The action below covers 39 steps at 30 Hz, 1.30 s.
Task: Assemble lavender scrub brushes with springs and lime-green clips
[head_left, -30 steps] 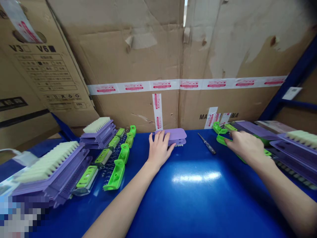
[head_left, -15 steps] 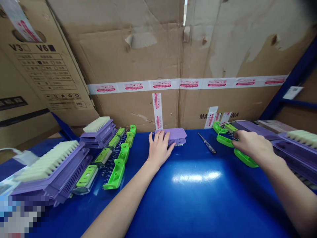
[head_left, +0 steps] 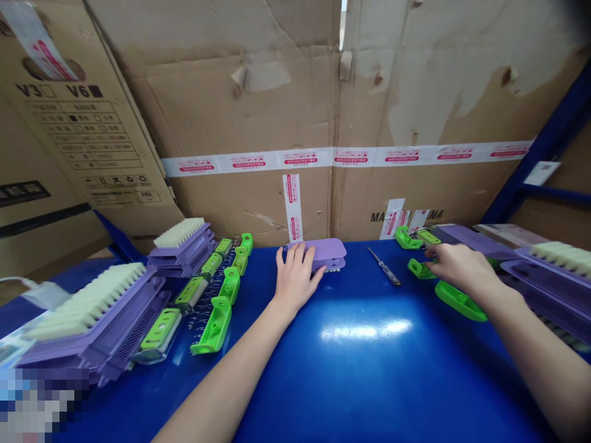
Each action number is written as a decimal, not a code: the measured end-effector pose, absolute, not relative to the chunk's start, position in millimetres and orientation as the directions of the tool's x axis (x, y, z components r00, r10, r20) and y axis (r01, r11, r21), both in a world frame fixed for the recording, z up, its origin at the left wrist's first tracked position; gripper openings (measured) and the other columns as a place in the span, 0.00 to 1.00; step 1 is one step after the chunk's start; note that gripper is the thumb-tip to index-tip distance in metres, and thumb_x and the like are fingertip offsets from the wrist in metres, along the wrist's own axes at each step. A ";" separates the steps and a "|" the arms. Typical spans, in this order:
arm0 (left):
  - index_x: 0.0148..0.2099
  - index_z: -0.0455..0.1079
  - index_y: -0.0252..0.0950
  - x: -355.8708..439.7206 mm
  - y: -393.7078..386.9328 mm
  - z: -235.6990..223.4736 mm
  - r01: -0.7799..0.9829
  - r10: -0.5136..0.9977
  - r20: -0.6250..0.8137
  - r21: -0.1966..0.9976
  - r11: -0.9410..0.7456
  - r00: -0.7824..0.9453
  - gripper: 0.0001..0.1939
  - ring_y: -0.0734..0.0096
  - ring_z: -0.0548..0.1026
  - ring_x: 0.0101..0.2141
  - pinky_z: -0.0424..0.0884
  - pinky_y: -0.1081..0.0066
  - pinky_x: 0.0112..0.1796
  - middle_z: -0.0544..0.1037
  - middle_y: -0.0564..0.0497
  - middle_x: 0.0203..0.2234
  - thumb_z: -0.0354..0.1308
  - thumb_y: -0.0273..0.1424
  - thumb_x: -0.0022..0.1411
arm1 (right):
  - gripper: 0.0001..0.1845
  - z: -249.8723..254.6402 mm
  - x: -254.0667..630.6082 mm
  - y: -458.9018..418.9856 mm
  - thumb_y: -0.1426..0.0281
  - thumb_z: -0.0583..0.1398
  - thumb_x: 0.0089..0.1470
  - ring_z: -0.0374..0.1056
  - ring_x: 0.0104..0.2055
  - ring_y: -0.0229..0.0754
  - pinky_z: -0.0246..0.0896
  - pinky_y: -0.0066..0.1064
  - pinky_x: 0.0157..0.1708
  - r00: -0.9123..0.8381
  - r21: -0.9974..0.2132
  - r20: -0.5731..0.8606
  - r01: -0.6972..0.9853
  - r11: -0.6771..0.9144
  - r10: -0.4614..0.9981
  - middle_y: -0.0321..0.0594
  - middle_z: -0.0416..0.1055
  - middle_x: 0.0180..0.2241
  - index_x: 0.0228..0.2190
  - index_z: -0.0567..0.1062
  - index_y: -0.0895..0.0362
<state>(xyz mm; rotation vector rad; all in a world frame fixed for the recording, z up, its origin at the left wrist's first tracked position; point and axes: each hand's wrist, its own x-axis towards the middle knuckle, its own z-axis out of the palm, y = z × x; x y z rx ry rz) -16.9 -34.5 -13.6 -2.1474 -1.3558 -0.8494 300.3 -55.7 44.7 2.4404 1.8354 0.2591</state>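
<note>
My left hand [head_left: 298, 275] lies on a purple plastic brush piece [head_left: 329, 248] against the cardboard, its fingers spread over the top and the thumb at the near side. Pale bristles show under that piece. My right hand [head_left: 462, 269] is closed with the fingertips pinching the end of a green plastic bracket [head_left: 419, 269]; the grip itself is partly hidden. Another green bracket [head_left: 459, 301] lies just in front of that hand. A third green bracket [head_left: 406, 239] sits behind, next to a green-topped part [head_left: 428, 237]. Between my hands lies a screwdriver [head_left: 385, 267].
On the left stand stacked purple brush pieces [head_left: 111, 320] with bristles up, beside a row of green-topped clear parts [head_left: 161, 329], springs and green brackets [head_left: 217, 329]. More purple pieces [head_left: 549, 286] are stacked at right. A cardboard wall [head_left: 249, 203] backs the blue table [head_left: 351, 381].
My right hand first moved right, leaving one green bracket lying nearer me. It then shifted back left, and another bracket at its fingertips has moved and turned. The left hand stays in place.
</note>
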 end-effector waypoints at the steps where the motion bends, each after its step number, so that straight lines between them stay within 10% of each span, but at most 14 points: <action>1: 0.55 0.65 0.35 -16.9 -34.7 -13.5 0.911 0.627 0.708 -0.055 -0.408 0.324 0.23 0.54 0.65 0.52 0.53 0.48 0.54 0.69 0.40 0.52 0.47 0.43 0.63 | 0.19 43.9 300.4 -54.6 0.69 0.53 0.51 0.67 0.48 0.53 0.59 0.37 0.37 0.243 0.171 0.078 0.952 -0.253 0.967 0.46 0.73 0.44 0.45 0.73 0.53; 30: 0.55 0.65 0.35 -16.5 -35.7 -12.4 0.914 0.642 0.695 -0.052 -0.402 0.322 0.24 0.54 0.65 0.53 0.54 0.48 0.54 0.69 0.39 0.52 0.47 0.43 0.63 | 0.13 41.1 303.7 -25.9 0.67 0.53 0.52 0.67 0.45 0.53 0.56 0.39 0.39 0.244 0.161 0.063 0.955 -0.251 0.968 0.49 0.73 0.39 0.35 0.74 0.56; 39: 0.54 0.65 0.34 -16.9 -35.3 -12.4 0.913 0.634 0.703 -0.053 -0.405 0.322 0.23 0.54 0.65 0.53 0.54 0.48 0.54 0.69 0.39 0.52 0.47 0.43 0.63 | 0.23 32.8 306.0 -15.2 0.64 0.50 0.54 0.65 0.50 0.55 0.56 0.44 0.44 0.250 0.098 0.076 0.961 -0.257 0.965 0.49 0.71 0.46 0.50 0.70 0.55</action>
